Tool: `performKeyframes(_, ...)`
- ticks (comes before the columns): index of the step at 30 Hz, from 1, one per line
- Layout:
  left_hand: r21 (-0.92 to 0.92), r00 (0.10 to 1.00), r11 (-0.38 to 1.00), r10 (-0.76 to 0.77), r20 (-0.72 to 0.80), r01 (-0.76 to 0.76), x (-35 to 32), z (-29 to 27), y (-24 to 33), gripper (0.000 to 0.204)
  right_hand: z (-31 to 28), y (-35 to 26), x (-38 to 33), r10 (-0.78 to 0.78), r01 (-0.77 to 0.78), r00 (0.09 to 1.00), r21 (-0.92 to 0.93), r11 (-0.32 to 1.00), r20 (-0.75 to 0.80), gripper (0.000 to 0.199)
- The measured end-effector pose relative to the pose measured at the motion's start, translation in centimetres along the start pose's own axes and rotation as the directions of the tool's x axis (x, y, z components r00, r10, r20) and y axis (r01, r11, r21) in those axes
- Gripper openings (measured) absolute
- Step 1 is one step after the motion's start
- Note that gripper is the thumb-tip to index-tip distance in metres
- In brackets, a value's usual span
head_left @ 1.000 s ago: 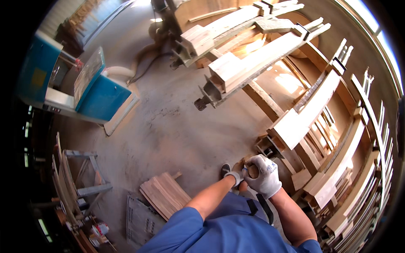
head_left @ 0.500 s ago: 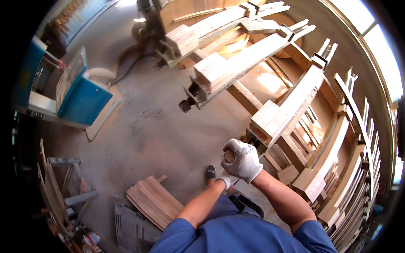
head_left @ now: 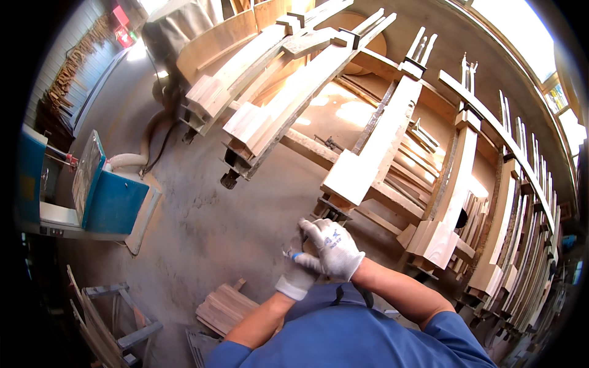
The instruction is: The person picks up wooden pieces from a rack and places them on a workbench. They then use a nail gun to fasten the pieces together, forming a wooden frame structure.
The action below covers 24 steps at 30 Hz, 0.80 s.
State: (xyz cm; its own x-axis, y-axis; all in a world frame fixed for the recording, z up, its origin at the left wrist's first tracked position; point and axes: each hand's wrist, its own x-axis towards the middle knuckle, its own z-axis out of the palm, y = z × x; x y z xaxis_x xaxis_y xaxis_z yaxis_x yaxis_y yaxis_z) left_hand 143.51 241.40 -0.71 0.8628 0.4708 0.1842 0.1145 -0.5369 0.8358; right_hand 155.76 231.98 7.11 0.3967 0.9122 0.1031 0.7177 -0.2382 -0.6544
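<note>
Head view: the person stands on a dusty concrete floor [head_left: 202,233] with both gloved hands brought together just in front of the chest. The right hand [head_left: 334,248], in a white knit glove, lies over the left hand [head_left: 296,276], fingers [head_left: 313,228] loosely spread and curled down across it. The left hand is mostly covered; its fingers seem closed around a small blue-tipped thing [head_left: 294,256] that pokes out between the two gloves, though what it is I cannot tell, and how tight either grip is stays hidden. The hands hover just beside the near end of a long pale wooden beam [head_left: 368,165] clamped in a rack, without touching it.

More beams [head_left: 270,116] lie side by side to the upper left, their stepped ends pointing toward the floor. To the right, a row of upright wooden pieces [head_left: 503,214] leans along the wall. A blue machine [head_left: 104,196] stands well apart at the left, with a pale hose [head_left: 132,161] running up from it. Below the left forearm lies a small stack of thin boards [head_left: 224,306], and a grey metal frame [head_left: 110,313] sits in the lower left corner.
</note>
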Motion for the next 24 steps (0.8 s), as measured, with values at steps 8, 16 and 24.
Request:
performKeyframes(8, 0.338, 0.971, 0.939, 0.143, -0.194, -0.07, 1.0, -0.4, 5.2, 0.056, -3.4, 7.3, 6.4, 0.017, -0.082, 0.977, -0.3, 0.95, -0.211, 0.063)
performKeyframes(16, 0.633, 0.998, 0.771, -0.049, -0.041, 0.063, 3.8, 0.9, 6.9, 0.027, -3.8, 10.1, 11.2, 0.23, -0.107, 0.966, -0.622, 0.775, 0.12, 0.058)
performKeyframes(24, 0.726, 0.994, 0.681, -0.101, -0.042, 0.1, 5.0, 0.4, 6.2, 0.023, -4.3, 11.4, 11.0, 0.161, -0.055, 0.977, -0.56, 0.827, 0.142, 0.048)
